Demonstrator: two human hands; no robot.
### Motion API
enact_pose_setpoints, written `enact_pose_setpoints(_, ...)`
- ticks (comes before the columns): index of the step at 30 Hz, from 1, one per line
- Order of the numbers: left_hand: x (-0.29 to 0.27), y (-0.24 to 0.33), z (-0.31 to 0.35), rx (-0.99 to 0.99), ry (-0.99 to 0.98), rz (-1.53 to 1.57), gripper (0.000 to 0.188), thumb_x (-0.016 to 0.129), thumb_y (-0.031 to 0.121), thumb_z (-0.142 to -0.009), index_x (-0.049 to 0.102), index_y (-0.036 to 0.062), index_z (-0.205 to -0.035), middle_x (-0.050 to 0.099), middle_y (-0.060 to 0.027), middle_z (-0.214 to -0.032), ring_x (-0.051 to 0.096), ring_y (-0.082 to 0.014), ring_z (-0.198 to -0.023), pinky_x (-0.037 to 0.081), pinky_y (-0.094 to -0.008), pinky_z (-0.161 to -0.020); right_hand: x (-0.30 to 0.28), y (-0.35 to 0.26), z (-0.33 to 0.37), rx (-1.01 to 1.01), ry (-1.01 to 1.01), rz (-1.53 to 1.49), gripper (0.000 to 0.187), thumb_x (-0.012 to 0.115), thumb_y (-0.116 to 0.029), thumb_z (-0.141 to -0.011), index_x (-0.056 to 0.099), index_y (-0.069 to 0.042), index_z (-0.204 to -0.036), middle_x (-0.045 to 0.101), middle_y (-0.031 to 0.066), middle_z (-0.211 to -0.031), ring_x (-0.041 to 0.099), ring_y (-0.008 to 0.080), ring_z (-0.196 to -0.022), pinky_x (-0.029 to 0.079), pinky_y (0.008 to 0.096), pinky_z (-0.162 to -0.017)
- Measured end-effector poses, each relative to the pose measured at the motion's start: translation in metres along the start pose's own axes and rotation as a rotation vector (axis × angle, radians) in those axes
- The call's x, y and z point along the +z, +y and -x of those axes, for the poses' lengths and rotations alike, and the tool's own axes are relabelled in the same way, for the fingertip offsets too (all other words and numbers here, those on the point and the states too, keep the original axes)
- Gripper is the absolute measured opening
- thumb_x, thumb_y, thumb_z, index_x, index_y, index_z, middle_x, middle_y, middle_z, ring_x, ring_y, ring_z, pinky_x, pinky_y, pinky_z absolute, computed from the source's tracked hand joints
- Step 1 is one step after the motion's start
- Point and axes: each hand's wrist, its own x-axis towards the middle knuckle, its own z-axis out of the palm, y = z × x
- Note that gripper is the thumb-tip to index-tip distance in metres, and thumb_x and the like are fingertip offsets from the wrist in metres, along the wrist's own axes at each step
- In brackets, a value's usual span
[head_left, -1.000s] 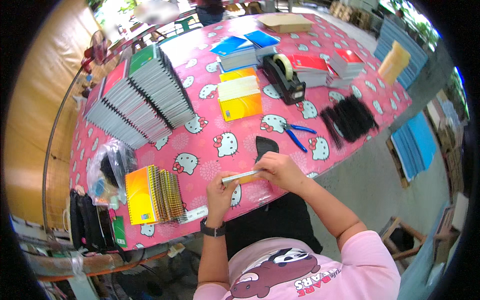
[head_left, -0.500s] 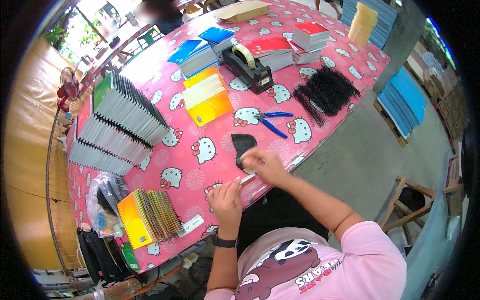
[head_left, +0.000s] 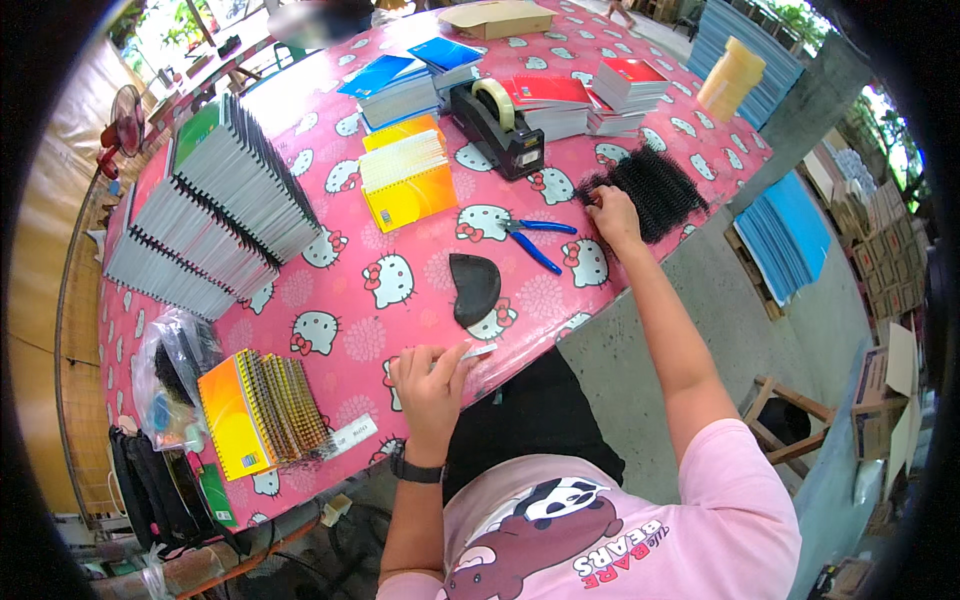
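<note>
Right hand (head_left: 615,215): fingers bent, tips touching the left side of the black coil pile (head_left: 660,195); can't tell if it has pinched one. Pile sits just inside the near edge of the table (head_left: 345,375), toward the right corner; right forearm crosses that edge. Left hand (head_left: 430,385): near edge, around mid-length, fingers curled closed on a thin white-edged piece (head_left: 481,350), mostly hidden by the hand, visible end pointing right. Cloth lane runs along the near edge between the hands. Inner side of it: black curved pad (head_left: 475,290) just ahead of left hand, then blue-handled cutters (head_left: 550,227), handles spread toward the coils, cloth showing around both. Beyond, toward far edge: tape dispenser (head_left: 520,150) with red books (head_left: 550,95) close behind, blue books (head_left: 385,75) to its left, loose-stacked yellow notebooks (head_left: 410,205) nearer. Leftward, a wide stretch of cloth separates the pad from the tall spiral-bound stacks (head_left: 200,220) along the left edge; coil-bound yellow notebooks (head_left: 235,415) sit by the near-left corner.
</note>
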Motion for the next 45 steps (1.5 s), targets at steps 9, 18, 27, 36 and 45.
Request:
enact_pose_setpoints(9, 0.005, 0.007, -0.007, -0.007, -0.023, 0.054, 0.015, 0.068, 0.013, -0.074, 0.065, 0.0094, -0.088, 0.055, -0.005, -0.081, 0.049, -0.0217, -0.078, 0.034, -0.0339, -0.07, -0.026, 0.001, -0.008, -0.166, 0.113, -0.186, 0.018, 0.057, -0.012, -0.082, 0.065, -0.004, -0.096, 0.061, 0.0196, -0.092, 0.058, 0.0363, -0.088, 0.046, 0.0405, -0.079)
enact_pose_setpoints(18, 0.005, 0.005, -0.008, 0.025, -0.03, 0.014, 0.016, 0.072, 0.023, -0.07, 0.067, 0.0149, -0.083, 0.055, 0.0006, -0.076, 0.05, -0.0183, -0.075, 0.031, -0.0333, -0.069, -0.058, -0.104, 0.095, -0.488, -0.479, -0.711, 0.021, 0.062, -0.002, -0.079, 0.063, -0.003, -0.1, 0.06, 0.0102, -0.088, 0.058, 0.0206, -0.084, 0.046, 0.0321, -0.076)
enact_pose_setpoints(27, 0.006, 0.003, -0.01, 0.048, -0.047, 0.023, 0.016, 0.072, 0.024, -0.07, 0.068, 0.017, -0.083, 0.055, 0.0018, -0.076, 0.05, -0.0175, -0.076, 0.03, -0.0335, -0.07, -0.058, -0.123, 0.136, -0.503, -0.71, -0.823, 0.019, 0.063, 0.002, -0.076, 0.062, -0.002, -0.095, 0.059, 0.0099, -0.087, 0.058, 0.023, -0.083, 0.046, 0.0333, -0.075)
enact_pose_setpoints(36, 0.003, 0.005, -0.009, 0.026, -0.083, 0.001, 0.016, 0.072, 0.023, -0.07, 0.068, 0.0168, -0.084, 0.056, 0.0017, -0.076, 0.05, -0.0174, -0.076, 0.03, -0.0334, -0.07, -0.053, -0.124, 0.132, -0.636, -0.699, -0.778, 0.013, 0.055, -0.007, -0.086, 0.06, -0.003, -0.096, 0.056, 0.0136, -0.085, 0.056, 0.0324, -0.084, 0.044, 0.0389, -0.077)
enact_pose_setpoints(45, 0.002, 0.006, -0.006, 0.022, -0.078, 0.019, 0.016, 0.073, 0.021, -0.069, 0.068, 0.0153, -0.084, 0.056, 0.0008, -0.075, 0.05, -0.018, -0.076, 0.031, -0.0335, -0.07, -0.051, -0.122, 0.135, -0.645, -0.741, -0.735, 0.013, 0.053, -0.004, -0.085, 0.059, -0.004, -0.097, 0.055, 0.014, -0.089, 0.055, 0.033, -0.089, 0.044, 0.0389, -0.077)
